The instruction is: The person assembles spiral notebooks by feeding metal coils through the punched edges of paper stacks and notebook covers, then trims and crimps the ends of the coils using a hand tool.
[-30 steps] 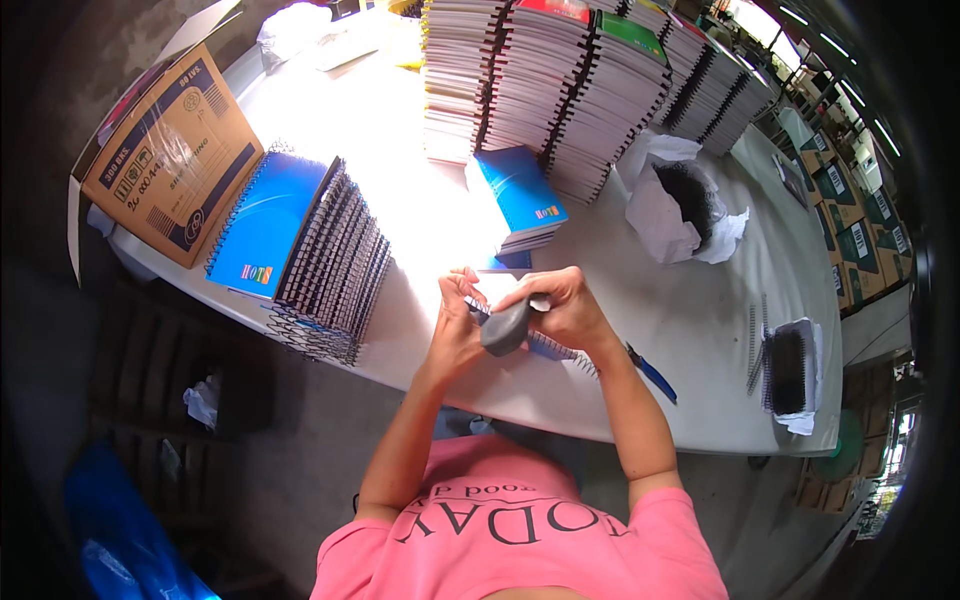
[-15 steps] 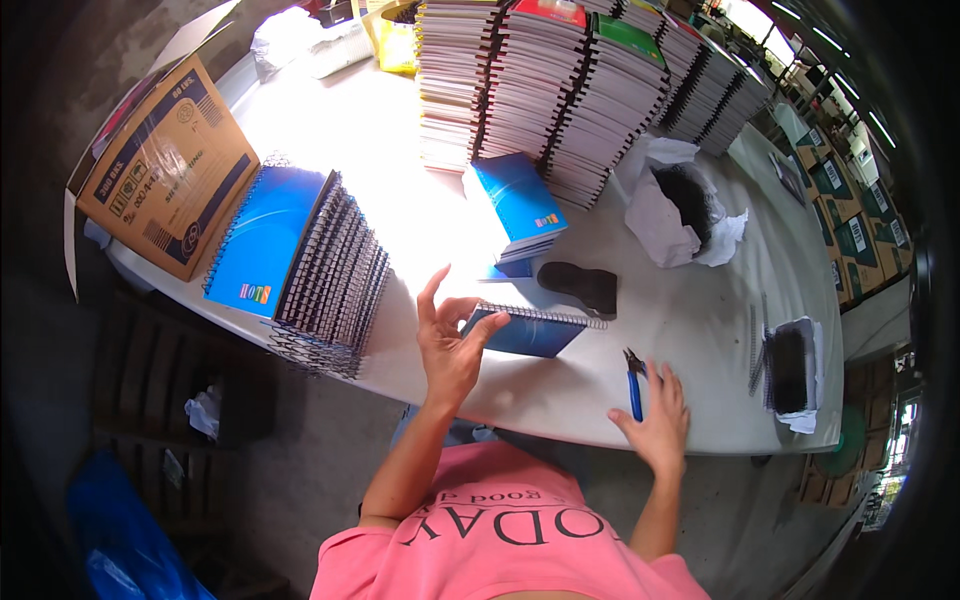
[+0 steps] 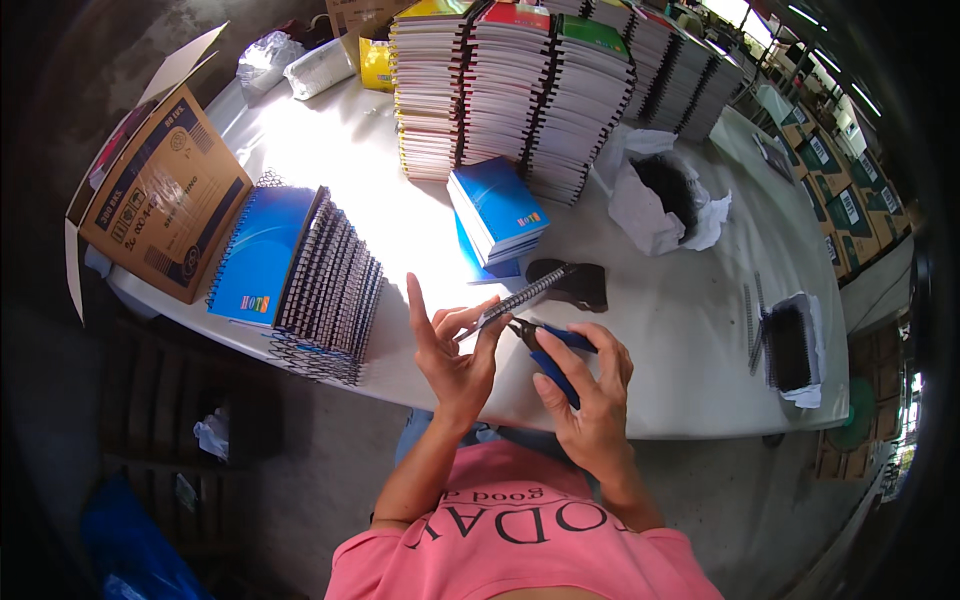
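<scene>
My left hand [image 3: 455, 365] grips one end of a spiral notebook [image 3: 528, 292] between thumb and fingers, index finger raised. The notebook is tilted on edge, its wire coil facing up. In my right hand [image 3: 597, 395] are blue-handled cutting pliers [image 3: 558, 368]. Their handles are spread, and the dark jaws are at the coil's near end, by my left fingertips; whether they touch the wire I cannot tell. Just beyond the notebook lies a dark, sole-shaped piece [image 3: 590, 287]. Farther back is a small stack of blue notebooks [image 3: 497, 205].
A tall pile of blue spiral notebooks [image 3: 262, 255] stands at left beside an open cardboard box [image 3: 170, 200]. Thick book stacks [image 3: 500, 95] rise at the back. Paper-wrapped black coils [image 3: 665, 195] and a dark-filled tray [image 3: 790, 345] sit on the white table [image 3: 690, 340] at right.
My right hand has picked the pliers up off the table and brought them left to the notebook. My left hand has tilted the notebook so its coil faces up.
</scene>
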Motion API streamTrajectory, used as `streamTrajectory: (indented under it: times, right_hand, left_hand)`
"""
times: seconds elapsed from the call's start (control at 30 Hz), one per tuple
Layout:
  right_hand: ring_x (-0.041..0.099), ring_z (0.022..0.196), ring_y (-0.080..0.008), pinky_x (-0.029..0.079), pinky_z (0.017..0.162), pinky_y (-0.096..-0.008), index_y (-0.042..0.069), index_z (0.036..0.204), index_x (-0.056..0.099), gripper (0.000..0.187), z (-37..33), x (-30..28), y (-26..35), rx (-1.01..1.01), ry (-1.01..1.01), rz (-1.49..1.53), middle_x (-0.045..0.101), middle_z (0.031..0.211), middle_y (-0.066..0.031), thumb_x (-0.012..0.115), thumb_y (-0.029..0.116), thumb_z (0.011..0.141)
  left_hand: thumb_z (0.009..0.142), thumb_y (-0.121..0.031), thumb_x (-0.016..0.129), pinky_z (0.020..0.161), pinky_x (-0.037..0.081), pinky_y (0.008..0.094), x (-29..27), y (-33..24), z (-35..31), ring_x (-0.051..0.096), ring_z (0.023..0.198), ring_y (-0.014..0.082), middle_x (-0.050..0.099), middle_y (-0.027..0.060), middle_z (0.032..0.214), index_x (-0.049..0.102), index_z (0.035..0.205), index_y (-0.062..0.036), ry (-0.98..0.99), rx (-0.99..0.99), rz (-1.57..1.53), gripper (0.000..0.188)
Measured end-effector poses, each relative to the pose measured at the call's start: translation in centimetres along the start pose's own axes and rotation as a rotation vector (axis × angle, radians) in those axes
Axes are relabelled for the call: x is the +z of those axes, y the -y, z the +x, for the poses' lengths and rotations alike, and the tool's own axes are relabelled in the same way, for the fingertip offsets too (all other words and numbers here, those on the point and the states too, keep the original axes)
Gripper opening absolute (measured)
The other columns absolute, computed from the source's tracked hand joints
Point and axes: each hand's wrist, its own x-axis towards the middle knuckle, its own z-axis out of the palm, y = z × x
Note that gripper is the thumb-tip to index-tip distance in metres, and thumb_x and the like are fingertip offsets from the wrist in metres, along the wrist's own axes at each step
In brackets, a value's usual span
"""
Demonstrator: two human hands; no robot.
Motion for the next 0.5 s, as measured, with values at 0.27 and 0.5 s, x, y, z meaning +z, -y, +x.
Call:
streamTrajectory:
  times: [0.27, 0.5]
  right_hand:
    - [0.055, 0.093, -0.0228, 0.044, 0.077, -0.0375, 0.015, 0.125, 0.055, 0.036, 0.2, 0.0, 0.0, 0.072, 0.189, 0.255, 0.055, 0.106, -0.0114, 0.054, 0.028, 0.092]
    - [0.054, 0.087, -0.0102, 0.046, 0.067, -0.0237, 0.007, 0.133, 0.042, 0.041, -1.1, 1.4, -1.0, 0.54, 0.427, 1.238, 0.053, 0.104, -0.0077, 0.043, 0.029, 0.099]
  left_hand:
    - [0.075, 0.011, 0.066, 0.071, 0.049, 0.024, 0.3, -0.1, -0.3, 0.058, 0.082, 0.013, 0.068, 0.0096, 0.085, 0.008, 0.144, 0.002, -0.019, 0.113, 0.104, 0.09]
    - [0.074, 0.012, 0.068, 0.074, 0.048, 0.024, 0.4, 0.6, -0.6, 0.057, 0.082, 0.0133, 0.065, 0.0101, 0.086, 0.013, 0.142, 0.0018, -0.023, 0.153, 0.108, 0.088]
